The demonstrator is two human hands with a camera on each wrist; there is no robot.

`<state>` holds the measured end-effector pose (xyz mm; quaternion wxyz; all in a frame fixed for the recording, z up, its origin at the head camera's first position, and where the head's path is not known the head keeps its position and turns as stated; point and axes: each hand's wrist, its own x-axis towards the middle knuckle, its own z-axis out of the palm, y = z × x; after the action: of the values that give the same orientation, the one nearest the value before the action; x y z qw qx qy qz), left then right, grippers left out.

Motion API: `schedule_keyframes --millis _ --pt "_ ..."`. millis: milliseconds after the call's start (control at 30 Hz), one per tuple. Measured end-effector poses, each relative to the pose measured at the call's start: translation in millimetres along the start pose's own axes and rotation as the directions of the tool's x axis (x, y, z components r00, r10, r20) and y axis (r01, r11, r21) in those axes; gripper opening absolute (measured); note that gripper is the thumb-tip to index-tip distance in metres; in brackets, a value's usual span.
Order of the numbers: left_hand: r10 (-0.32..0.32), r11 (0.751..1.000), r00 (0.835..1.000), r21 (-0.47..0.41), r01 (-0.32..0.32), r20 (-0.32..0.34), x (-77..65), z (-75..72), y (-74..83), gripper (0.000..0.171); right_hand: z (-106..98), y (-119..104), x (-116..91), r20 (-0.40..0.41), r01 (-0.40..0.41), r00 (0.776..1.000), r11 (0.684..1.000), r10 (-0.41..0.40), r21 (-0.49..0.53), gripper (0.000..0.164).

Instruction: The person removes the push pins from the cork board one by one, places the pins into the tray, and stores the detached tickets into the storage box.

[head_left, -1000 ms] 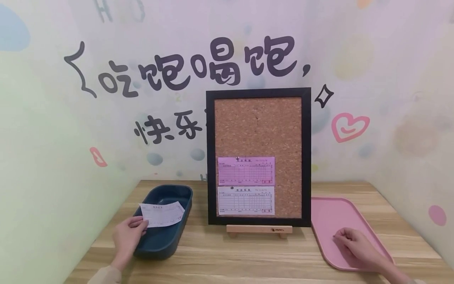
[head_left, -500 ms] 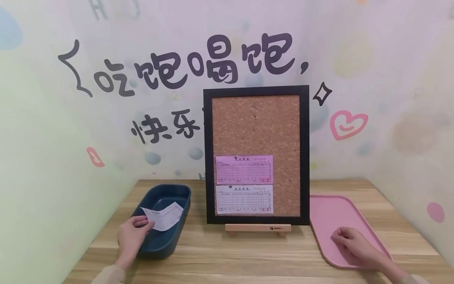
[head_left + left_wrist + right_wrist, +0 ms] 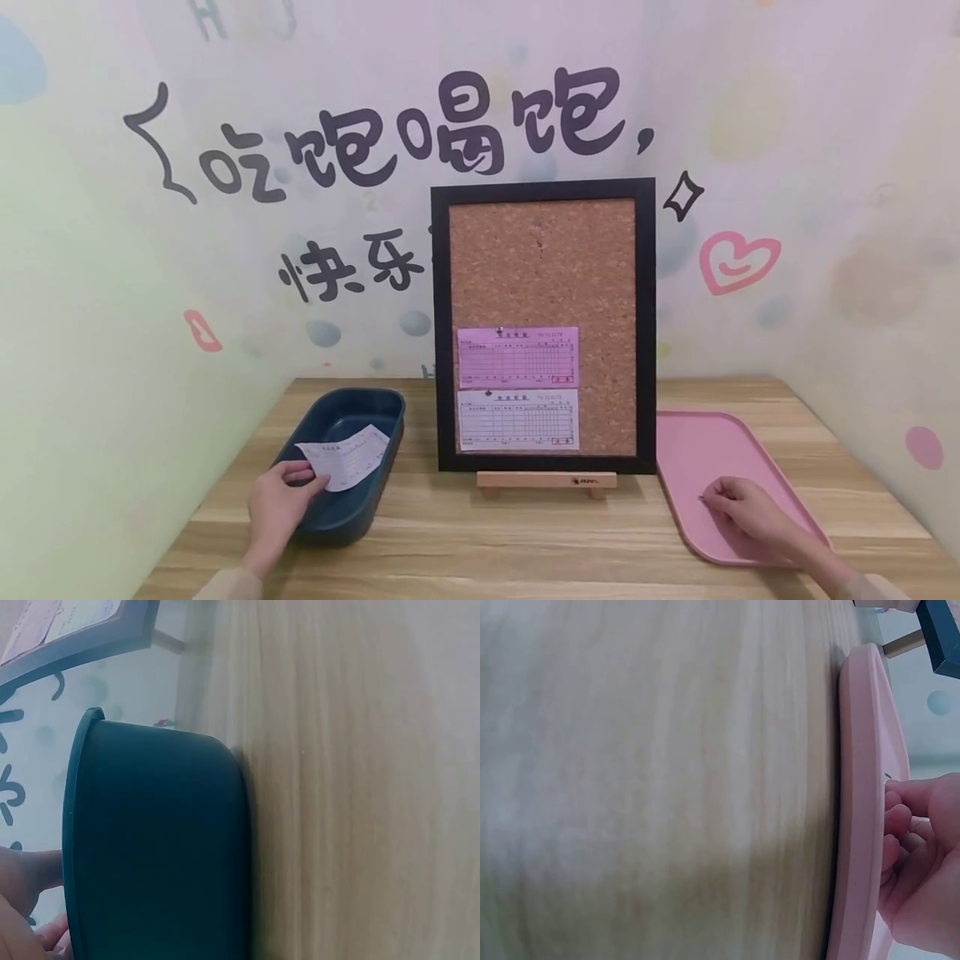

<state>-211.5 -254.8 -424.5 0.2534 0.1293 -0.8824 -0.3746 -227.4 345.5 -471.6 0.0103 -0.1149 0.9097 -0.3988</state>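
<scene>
white slip [image 3: 351,461] lower, edge pinched between left fingers [image 3: 318,484], tiny object [image 3: 702,498] between right fingers [image 3: 723,497]

The held slip [image 3: 347,460] is too blurred to read.

printed white slip [image 3: 348,460], dark blue container [image 3: 341,532], plain pink tray [image 3: 697,450]

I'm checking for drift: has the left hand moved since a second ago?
Yes, slightly: the left hand has moved right in the head view, reaching farther over the blue bin.
</scene>
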Motion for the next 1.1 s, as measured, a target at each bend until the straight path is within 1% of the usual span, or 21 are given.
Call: schedule_keyframes --millis 67,267,433,567,667,800,933,1000,1100 --pt "0.01 1.0 1.0 0.013 -0.01 0.01 -1.5 -1.1 0.0 0.03 0 -1 0 -0.003 -0.002 1.0 1.0 0.002 -0.005 0.014" --pt "0.022 0.999 0.996 0.047 -0.026 0.084 -2.8 -6.9 0.7 0.027 0 -1 1 -0.003 -0.01 1.0 1.0 0.01 -0.005 0.014" --pt "0.027 0.998 0.992 0.049 -0.033 0.124 -1.4 -8.8 2.0 0.026 -2 -2 0 0.002 -0.024 1.0 1.0 0.024 -0.004 0.014" --pt "0.017 0.999 0.992 0.041 -0.022 0.126 -1.1 -8.4 4.9 0.026 -3 -3 0 0.021 -0.035 0.999 0.999 0.035 0.003 0.016" --pt "0.02 1.0 0.991 0.017 -0.023 0.132 -0.6 -7.3 7.7 0.027 -5 -3 0 0.041 -0.039 0.998 0.999 0.038 0.009 0.017" --pt "0.055 0.998 0.989 -0.026 -0.052 0.135 2.1 -3.3 11.3 0.027 -9 -2 1 0.055 -0.018 0.998 1.0 0.019 -0.002 0.017" --pt "0.11 0.993 0.987 -0.042 -0.106 0.118 5.7 1.6 15.8 0.027 -16 -4 4 0.057 0.005 0.998 1.0 -0.005 -0.009 0.016" --pt "0.137 0.99 0.985 -0.045 -0.133 0.102 8.0 4.2 19.8 0.027 -20 -7 6 0.052 0.027 0.998 0.999 -0.026 -0.017 0.014" --pt "0.176 0.983 0.982 -0.074 -0.171 0.074 12.0 9.2 29.2 0.027 -29 -13 11 0.027 0.084 0.996 0.995 -0.083 -0.049 0.01"
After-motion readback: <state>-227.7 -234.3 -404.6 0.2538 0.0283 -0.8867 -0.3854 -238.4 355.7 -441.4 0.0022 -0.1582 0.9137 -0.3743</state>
